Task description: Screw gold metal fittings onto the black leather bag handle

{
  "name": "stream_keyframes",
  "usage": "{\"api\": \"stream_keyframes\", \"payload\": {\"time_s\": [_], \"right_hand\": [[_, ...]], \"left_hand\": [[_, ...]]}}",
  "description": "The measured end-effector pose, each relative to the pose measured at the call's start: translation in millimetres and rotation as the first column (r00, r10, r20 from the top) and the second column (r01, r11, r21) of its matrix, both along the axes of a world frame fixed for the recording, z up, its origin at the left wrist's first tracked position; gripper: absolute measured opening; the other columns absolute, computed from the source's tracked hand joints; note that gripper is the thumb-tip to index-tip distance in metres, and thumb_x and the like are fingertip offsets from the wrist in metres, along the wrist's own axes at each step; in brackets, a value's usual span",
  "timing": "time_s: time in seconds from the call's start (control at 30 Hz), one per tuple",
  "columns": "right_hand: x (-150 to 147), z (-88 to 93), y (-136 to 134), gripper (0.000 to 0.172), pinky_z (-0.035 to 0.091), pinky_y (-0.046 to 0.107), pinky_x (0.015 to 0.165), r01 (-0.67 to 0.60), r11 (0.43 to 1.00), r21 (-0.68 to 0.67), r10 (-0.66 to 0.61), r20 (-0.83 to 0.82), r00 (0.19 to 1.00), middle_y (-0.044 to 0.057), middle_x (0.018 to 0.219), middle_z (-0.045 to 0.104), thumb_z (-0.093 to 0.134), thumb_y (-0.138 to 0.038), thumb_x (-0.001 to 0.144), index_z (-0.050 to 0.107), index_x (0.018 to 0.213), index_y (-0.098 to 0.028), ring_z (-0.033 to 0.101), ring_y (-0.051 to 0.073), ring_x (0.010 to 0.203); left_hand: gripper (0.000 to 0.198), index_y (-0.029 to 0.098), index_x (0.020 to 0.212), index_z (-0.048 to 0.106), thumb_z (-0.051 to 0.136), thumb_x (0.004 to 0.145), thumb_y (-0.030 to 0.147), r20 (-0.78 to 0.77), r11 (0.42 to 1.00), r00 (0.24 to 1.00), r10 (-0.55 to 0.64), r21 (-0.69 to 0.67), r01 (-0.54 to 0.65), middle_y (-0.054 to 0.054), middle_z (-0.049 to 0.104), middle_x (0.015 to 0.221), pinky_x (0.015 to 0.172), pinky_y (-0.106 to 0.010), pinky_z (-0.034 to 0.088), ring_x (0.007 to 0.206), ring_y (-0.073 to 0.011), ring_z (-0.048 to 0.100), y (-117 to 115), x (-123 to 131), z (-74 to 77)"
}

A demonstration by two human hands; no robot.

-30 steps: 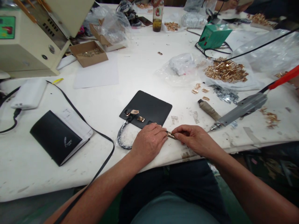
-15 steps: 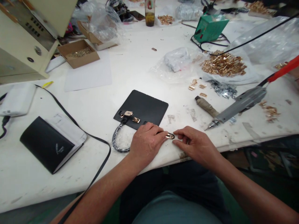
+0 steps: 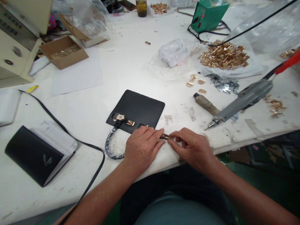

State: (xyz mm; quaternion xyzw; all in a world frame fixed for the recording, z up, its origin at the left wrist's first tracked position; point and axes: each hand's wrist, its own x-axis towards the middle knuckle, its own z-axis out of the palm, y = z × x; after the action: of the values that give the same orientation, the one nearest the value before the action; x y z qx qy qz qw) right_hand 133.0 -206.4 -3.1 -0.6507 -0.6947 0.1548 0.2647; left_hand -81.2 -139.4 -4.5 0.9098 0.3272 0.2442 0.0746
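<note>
A black leather bag panel (image 3: 139, 107) lies flat near the table's front edge. Its carrying handle (image 3: 108, 143), wrapped in clear film, loops toward me. Gold hardware (image 3: 120, 117) and a small gold plate (image 3: 130, 122) sit along its near side. My left hand (image 3: 142, 145) presses down over the panel's near corner, fingers closed on a black strap end that is mostly hidden. From under those fingertips juts a slotted gold fitting (image 3: 166, 137). Thumb and forefinger of my right hand (image 3: 193, 143) pinch the fitting's outer end.
To the right lie a grey electric screwdriver (image 3: 243, 101), a wrapped handle tool (image 3: 207, 104), loose gold fittings (image 3: 201, 82), metal plates (image 3: 223, 83) and a heap of gold parts (image 3: 225, 56). A green power box (image 3: 208, 17) stands behind. A notebook (image 3: 35, 156) and black cord (image 3: 91, 143) lie left.
My right fingers have closed onto the end of the gold fitting, where they were slightly apart around it. The view has shifted a little, moving the panel leftward in the picture.
</note>
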Motion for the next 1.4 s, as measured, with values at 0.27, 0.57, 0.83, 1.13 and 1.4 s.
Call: {"api": "stream_keyframes", "payload": {"time_s": [0.27,0.57,0.83,1.13,1.4], "right_hand": [[23.1,7.3,4.1,0.008,0.046,0.021,0.059,0.066,0.998,0.006,-0.062,-0.26,0.963,-0.005,0.078,0.064,0.076,-0.026,0.093,0.075,0.099,-0.021,0.057,0.007,0.061],[28.8,-4.6,6.6,0.011,0.041,0.026,0.065,0.055,0.995,0.081,-0.057,0.021,0.998,-0.005,0.08,0.063,0.075,-0.029,0.094,0.074,0.104,-0.023,0.06,0.01,0.069],[22.8,-1.6,3.5,0.01,0.039,0.028,0.065,-0.004,0.995,0.095,0.003,0.008,1.0,-0.003,0.079,0.061,0.07,-0.03,0.098,0.074,0.104,-0.023,0.059,0.012,0.07],[12.6,-4.4,1.8,0.011,0.04,0.029,0.069,-0.117,0.992,0.047,0.117,0.007,0.993,-0.002,0.084,0.064,0.067,-0.031,0.101,0.075,0.106,-0.025,0.061,0.014,0.077],[10.1,-2.4,3.1,0.012,0.04,0.029,0.069,-0.099,0.995,0.023,0.098,0.033,0.995,-0.002,0.083,0.065,0.07,-0.034,0.1,0.077,0.105,-0.025,0.063,0.014,0.077]], "left_hand": [[0.018,0.022,0.114,0.075,0.071,0.097,0.026,0.049,0.999,0.998,-0.027,-0.023,0.028,-0.001,0.075,0.116,0.097,-0.042,0.052,0.105,-0.0212,0.063,1.3,1.3,0.3],[0.012,0.025,0.107,0.076,0.07,0.097,0.025,0.028,1.0,1.0,0.0,-0.019,0.0,0.004,0.076,0.112,0.092,-0.042,0.053,0.102,-0.0211,0.062,1.2,2.7,-0.9],[0.013,0.024,0.108,0.076,0.071,0.097,0.029,0.014,0.999,1.0,-0.003,-0.039,0.004,0.004,0.075,0.113,0.091,-0.044,0.052,0.103,-0.0221,0.062,-0.2,3.5,1.8],[0.013,0.02,0.109,0.071,0.07,0.098,0.025,0.053,0.999,0.998,0.014,-0.051,-0.011,0.002,0.075,0.112,0.098,-0.042,0.052,0.105,-0.0208,0.064,-2.0,1.6,-3.1],[0.027,0.024,0.124,0.07,0.069,0.098,0.029,0.015,0.999,1.0,-0.002,-0.041,0.003,0.001,0.074,0.114,0.094,-0.043,0.051,0.103,-0.0224,0.062,-0.3,3.6,2.0]]}}
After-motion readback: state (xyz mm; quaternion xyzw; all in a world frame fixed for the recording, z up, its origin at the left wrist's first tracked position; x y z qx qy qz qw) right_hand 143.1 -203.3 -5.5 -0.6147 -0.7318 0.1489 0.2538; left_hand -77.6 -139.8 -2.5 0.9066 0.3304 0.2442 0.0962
